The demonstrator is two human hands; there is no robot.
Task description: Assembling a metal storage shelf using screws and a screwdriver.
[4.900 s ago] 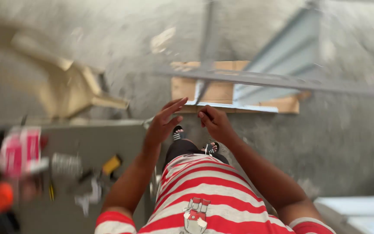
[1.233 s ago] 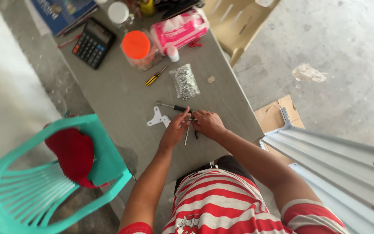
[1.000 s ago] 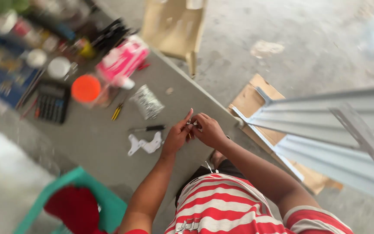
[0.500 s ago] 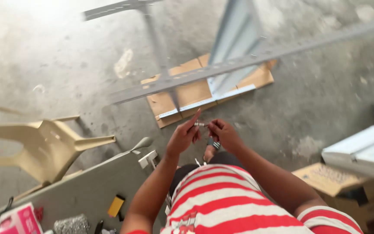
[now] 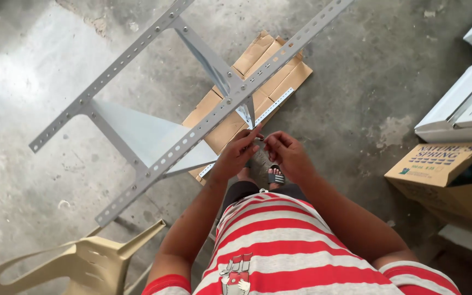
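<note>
The grey, stained concrete floor (image 5: 356, 98) carries flattened brown cardboard (image 5: 258, 60), a grey perforated metal shelf frame (image 5: 137, 136), a beige plastic chair (image 5: 83, 262) and a brown cardboard box (image 5: 443, 175).

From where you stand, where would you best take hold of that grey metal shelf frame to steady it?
Probably on the near slotted upright, the long perforated angle bar that runs slantwise just in front of the left hand. It is narrow, bare and closest, so fingers can wrap over its edge from the near side. The thin shelf panel behind offers only a flat face and sharp-looking rim.
</note>
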